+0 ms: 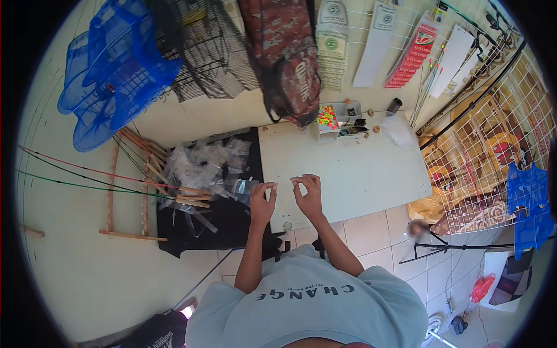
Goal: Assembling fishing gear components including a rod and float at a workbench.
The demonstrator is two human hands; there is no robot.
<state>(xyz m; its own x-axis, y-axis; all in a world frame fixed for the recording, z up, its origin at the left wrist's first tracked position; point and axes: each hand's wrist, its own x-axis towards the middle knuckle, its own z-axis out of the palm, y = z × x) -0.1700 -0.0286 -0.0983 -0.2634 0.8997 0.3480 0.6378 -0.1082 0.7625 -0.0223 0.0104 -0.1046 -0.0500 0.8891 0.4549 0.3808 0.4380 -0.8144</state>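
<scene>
On the far left, blue mesh nets (110, 75) hang on the wall. Below them, thin fishing rods (87, 174) stretch toward a wooden rack (125, 232). Next comes a black cloth (226, 214) with a heap of clear plastic bags (203, 165) on it.

The left hand (263, 200) is up over the edge of the white table (360, 168), just beside the bags. Its thumb and first finger are pinched close together. What it pinches is too small to see. It may be a thin line, but I cannot tell.

The right hand (307, 194) is near the left hand, a little apart from it, over the same table. Its fingers are pinched too, in a narrow grip.

Further back on the table sits a small tray (342, 122) with bright little beads (328, 118) in it. It is well apart from both hands. On the right stands a white wire grid (493, 156) with blue cloth (528, 203) hanging on it.
</scene>
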